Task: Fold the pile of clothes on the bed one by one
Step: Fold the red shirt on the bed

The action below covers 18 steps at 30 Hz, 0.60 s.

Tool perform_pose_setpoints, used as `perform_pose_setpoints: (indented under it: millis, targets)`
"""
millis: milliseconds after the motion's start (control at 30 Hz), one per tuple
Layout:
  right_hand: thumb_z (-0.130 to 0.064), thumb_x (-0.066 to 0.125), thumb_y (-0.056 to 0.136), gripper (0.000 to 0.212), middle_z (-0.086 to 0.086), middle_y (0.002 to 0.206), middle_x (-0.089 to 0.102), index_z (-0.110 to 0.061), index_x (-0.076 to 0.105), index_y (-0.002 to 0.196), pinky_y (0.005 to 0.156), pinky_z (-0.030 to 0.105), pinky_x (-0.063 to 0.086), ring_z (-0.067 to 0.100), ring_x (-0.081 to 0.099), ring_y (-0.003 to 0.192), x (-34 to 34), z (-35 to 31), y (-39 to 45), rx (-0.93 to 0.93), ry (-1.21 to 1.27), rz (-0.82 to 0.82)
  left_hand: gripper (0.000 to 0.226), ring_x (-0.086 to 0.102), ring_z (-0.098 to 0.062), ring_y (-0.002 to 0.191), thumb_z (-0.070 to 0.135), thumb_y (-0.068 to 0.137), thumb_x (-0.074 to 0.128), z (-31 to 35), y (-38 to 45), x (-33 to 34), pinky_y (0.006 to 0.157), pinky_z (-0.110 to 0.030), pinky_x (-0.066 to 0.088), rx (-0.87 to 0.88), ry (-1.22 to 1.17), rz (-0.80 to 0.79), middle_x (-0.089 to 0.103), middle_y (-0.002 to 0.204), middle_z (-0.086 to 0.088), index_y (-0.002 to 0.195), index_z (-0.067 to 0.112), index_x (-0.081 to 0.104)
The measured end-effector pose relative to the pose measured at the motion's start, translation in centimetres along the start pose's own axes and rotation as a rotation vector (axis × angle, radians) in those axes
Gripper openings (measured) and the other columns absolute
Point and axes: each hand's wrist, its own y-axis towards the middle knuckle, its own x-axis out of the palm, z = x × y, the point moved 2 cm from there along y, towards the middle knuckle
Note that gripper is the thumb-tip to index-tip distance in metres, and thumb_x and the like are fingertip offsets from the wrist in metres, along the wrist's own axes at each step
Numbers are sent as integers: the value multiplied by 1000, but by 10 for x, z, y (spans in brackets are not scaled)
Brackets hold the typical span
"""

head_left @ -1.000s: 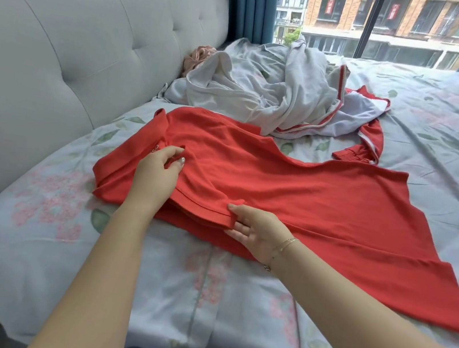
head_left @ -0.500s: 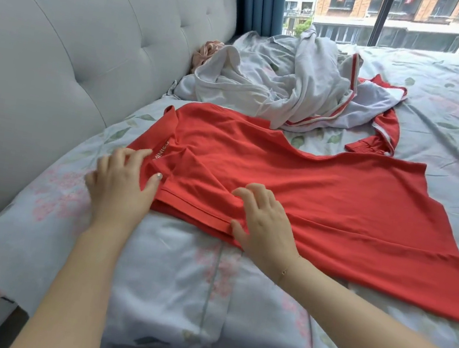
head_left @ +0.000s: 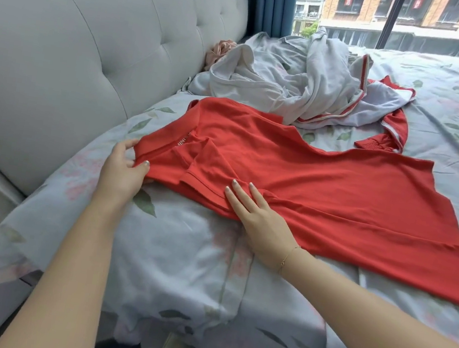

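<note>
A red shirt (head_left: pixel 325 189) lies spread across the floral bed sheet (head_left: pixel 179 256), its near sleeve folded inward over the body. My left hand (head_left: pixel 123 172) pinches the shirt's shoulder edge at the left end, thumb on top of the fabric. My right hand (head_left: pixel 257 220) lies flat with straight fingers on the shirt's near edge beside the folded sleeve. Behind the shirt sits a crumpled pile of grey clothes (head_left: pixel 297 82) with red and white trim.
A grey padded headboard (head_left: pixel 77 44) runs along the left. A pink item (head_left: pixel 220 50) is tucked between the pile and the headboard. A red garment with white trim (head_left: pixel 391 130) lies right of the pile. A window shows buildings beyond the bed.
My left hand has moved from the sleeve to the shoulder edge and now pinches it. My right hand turned palm down and flattened on the near edge. The sleeve now lies folded in.
</note>
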Motion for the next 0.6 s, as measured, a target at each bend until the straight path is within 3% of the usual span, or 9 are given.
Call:
perform_pose_setpoints:
  millis: [100, 233, 267, 333, 400, 500, 600]
  targets:
    - [15, 53, 64, 90, 3, 154, 35, -13, 36, 148, 58, 30, 57, 34, 43, 135, -20, -16, -8, -46, 80, 70, 45, 64, -29, 86, 1, 88, 57, 6, -12, -22, 96, -50, 50, 34, -50, 44, 69, 97, -18, 115, 37, 55]
    - [5, 42, 67, 78, 0, 148, 45, -17, 44, 143, 51, 24, 56, 27, 53, 127, -35, -48, -24, -114, 47, 148, 48, 69, -33, 89, 4, 85, 61, -8, -38, -63, 94, -52, 51, 16, 59, 124, 72, 90, -14, 116, 40, 59]
    - [7, 50, 65, 82, 1, 149, 44, -17, 43, 144, 57, 28, 58, 28, 51, 129, -31, -54, -29, -123, 44, 102, 47, 68, -34, 92, 4, 86, 62, -13, -46, -67, 95, -51, 51, -1, 122, 126, 71, 93, -15, 120, 36, 58]
    - [8, 57, 65, 92, 5, 156, 30, -13, 30, 150, 89, 39, 55, 33, 35, 140, -14, -62, -37, -145, 15, -67, 47, 65, -33, 100, 5, 87, 63, -22, -54, -66, 95, -45, 49, 1, 275, 110, 69, 101, -12, 127, 27, 54]
    - [4, 50, 78, 90, 6, 162, 5, -14, 7, 155, 115, 47, 29, 34, 8, 148, -2, -64, -43, -159, 24, -227, 51, 59, -36, 108, 3, 85, 61, -22, -59, -58, 94, -43, 45, 49, 438, 147, 63, 115, -15, 133, 15, 50]
    - [-16, 46, 94, 77, -3, 162, -8, -24, 0, 155, 121, 43, 11, 25, -7, 149, -9, -56, -45, -150, 211, -324, 60, 42, -42, 122, -3, 78, 57, -5, -69, -43, 97, -52, 39, 152, 686, 265, 45, 136, -22, 136, 10, 47]
    - [-25, 52, 97, 59, -4, 160, 18, -27, 28, 151, 119, 27, 16, 13, 14, 148, -43, -39, -50, -154, 477, -260, 55, 42, -39, 125, -6, 73, 53, 20, -84, -23, 95, -52, 37, 334, 719, 309, 49, 135, -16, 126, 11, 58]
